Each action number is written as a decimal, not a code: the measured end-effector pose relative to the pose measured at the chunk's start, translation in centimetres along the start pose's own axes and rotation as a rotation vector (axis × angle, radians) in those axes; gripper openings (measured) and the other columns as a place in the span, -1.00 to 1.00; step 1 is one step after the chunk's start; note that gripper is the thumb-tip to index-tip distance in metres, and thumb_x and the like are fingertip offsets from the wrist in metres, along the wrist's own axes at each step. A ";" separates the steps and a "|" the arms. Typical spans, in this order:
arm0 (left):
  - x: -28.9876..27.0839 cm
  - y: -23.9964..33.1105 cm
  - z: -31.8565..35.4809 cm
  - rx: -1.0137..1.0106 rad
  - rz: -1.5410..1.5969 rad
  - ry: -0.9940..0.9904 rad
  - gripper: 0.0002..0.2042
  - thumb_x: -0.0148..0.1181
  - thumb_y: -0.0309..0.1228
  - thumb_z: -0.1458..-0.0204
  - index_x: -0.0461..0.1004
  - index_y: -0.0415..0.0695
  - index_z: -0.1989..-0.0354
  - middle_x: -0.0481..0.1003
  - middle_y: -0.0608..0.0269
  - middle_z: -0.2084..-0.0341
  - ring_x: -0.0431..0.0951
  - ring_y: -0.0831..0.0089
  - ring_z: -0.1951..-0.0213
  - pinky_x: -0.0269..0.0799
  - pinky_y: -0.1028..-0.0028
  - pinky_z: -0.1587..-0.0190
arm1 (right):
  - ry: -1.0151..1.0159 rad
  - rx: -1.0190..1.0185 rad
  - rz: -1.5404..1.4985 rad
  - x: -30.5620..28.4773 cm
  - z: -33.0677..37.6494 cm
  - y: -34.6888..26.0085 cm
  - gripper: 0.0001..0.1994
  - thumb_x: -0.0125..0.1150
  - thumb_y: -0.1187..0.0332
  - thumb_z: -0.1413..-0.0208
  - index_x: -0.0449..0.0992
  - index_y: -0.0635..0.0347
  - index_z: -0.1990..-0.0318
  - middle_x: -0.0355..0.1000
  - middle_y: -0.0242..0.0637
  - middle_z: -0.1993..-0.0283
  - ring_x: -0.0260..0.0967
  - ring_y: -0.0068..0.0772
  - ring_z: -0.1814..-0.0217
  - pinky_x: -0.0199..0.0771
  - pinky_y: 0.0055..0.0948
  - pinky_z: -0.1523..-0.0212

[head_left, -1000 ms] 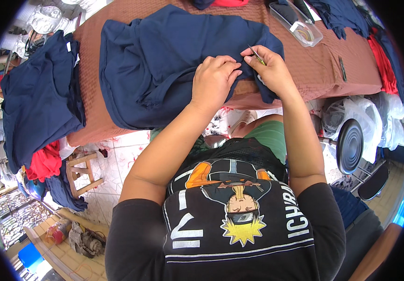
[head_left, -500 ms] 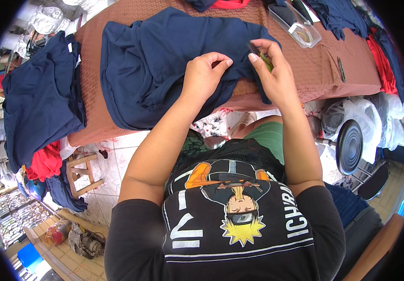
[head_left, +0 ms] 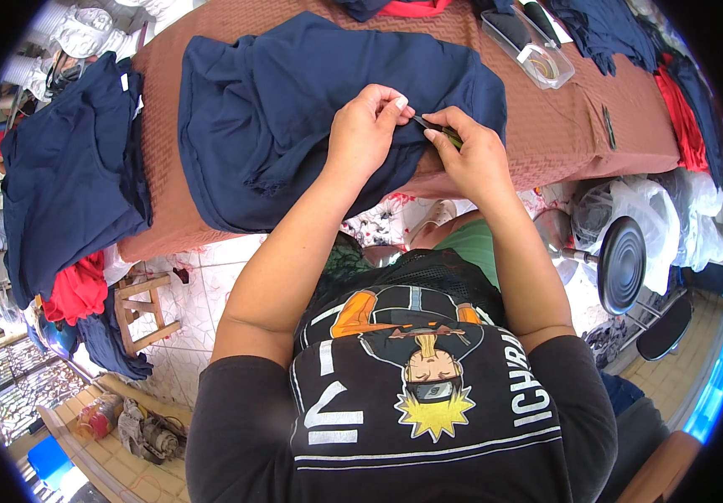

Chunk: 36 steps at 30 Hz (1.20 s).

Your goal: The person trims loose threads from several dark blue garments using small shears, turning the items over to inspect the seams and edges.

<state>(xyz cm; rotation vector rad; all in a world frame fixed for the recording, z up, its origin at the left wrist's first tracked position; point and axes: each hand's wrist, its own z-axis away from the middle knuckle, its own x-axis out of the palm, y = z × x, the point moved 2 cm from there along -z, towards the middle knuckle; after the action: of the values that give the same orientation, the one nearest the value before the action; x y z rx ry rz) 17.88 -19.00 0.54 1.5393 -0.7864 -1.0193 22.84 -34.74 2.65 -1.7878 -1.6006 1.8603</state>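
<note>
A navy blue garment (head_left: 328, 92) lies bunched on the table, its near edge hanging over the front. Above its right part my left hand (head_left: 367, 126) is closed in a pinch, thumb against fingers; whatever sits between the fingertips is too small to name. My right hand (head_left: 472, 151) grips small thread snips (head_left: 455, 139) with a yellow-green and dark handle. Their pointed metal tip meets the left fingertips. The right fingers partly hide the handle.
A brown patterned cloth (head_left: 546, 126) covers the table. At the far right stand a clear plastic box (head_left: 537, 63) and a slim dark tool (head_left: 609, 127). Folded navy garments (head_left: 76, 176) hang at the left edge. A round black pad (head_left: 623, 265) is right of my arm.
My right hand has moved left and slightly down, bringing the snips from apart to the left fingertips. My left hand stays nearly in place, still pinching.
</note>
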 end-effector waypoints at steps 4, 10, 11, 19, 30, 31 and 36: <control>0.0 0.2 0.1 0.026 -0.025 0.005 -0.83 0.07 -0.41 -0.21 0.46 -0.29 0.23 0.59 0.19 0.35 0.56 0.54 0.28 0.46 0.53 0.12 | -0.002 -0.010 0.041 -0.1 -0.1 -0.1 -0.83 0.20 0.33 -0.07 0.53 0.11 0.18 0.55 -0.18 0.24 0.50 -0.06 0.18 0.46 -0.23 0.19; -1.7 1.6 1.0 0.156 0.103 -0.187 -0.85 0.10 -0.42 -0.19 0.46 -0.28 0.23 0.58 0.20 0.36 0.54 0.55 0.23 0.43 0.55 0.09 | 0.001 -0.063 0.122 -0.9 0.0 -1.4 -0.83 0.21 0.33 -0.05 0.54 0.09 0.20 0.55 -0.20 0.25 0.50 -0.05 0.19 0.46 -0.21 0.20; -3.0 5.3 2.2 0.162 0.131 -0.394 -0.80 0.08 -0.38 -0.20 0.50 -0.27 0.36 0.57 0.16 0.37 0.54 0.46 0.17 0.42 0.47 0.05 | 0.004 -0.046 0.105 -1.7 0.0 -1.3 -0.83 0.22 0.33 -0.05 0.54 0.09 0.20 0.55 -0.20 0.25 0.49 -0.05 0.19 0.47 -0.21 0.20; -17.5 15.0 10.4 0.877 0.085 -0.116 -0.71 -0.08 -0.32 -0.25 0.40 -0.27 0.03 0.48 -0.03 0.10 0.44 0.27 0.08 0.22 0.23 -0.15 | 0.110 -0.046 -0.189 -4.8 -1.1 -3.2 -0.72 0.32 0.44 -0.01 0.52 0.18 0.09 0.52 -0.33 0.29 0.42 -0.52 0.29 0.42 -0.53 0.19; -17.1 1.1 9.8 0.138 -0.826 0.127 -0.67 0.35 -0.37 0.05 0.51 -0.21 0.12 0.51 0.07 0.09 0.48 0.25 -0.03 0.29 0.38 -0.13 | 0.000 -0.140 0.115 0.4 -0.8 -1.5 -0.77 0.35 0.43 0.08 0.57 0.06 0.20 0.48 -0.24 0.37 0.44 -0.14 0.35 0.44 -0.34 0.30; -16.7 1.6 9.4 0.198 -0.769 0.169 -0.71 0.35 -0.39 0.05 0.51 -0.22 0.16 0.52 0.10 0.11 0.48 0.28 -0.02 0.30 0.38 -0.13 | 0.044 -0.139 0.070 0.0 -0.8 -1.7 -0.79 0.35 0.43 0.08 0.57 0.05 0.22 0.48 -0.25 0.39 0.44 -0.15 0.38 0.44 -0.35 0.32; -15.6 6.9 8.0 0.406 0.123 0.266 -0.86 0.20 -0.52 -0.10 0.42 -0.22 0.19 0.51 0.29 0.24 0.47 0.57 0.18 0.35 0.55 0.05 | 0.478 -0.335 -0.212 -6.2 -1.5 -3.2 -0.81 0.36 0.54 0.02 0.57 0.14 0.22 0.50 -0.47 0.38 0.39 -0.71 0.31 0.41 -0.62 0.29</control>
<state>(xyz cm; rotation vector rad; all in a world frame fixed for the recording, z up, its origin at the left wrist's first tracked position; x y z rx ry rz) 4.38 -9.90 9.95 1.8971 -0.9226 -0.5675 24.09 -36.64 9.39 -1.8994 -1.8801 1.0163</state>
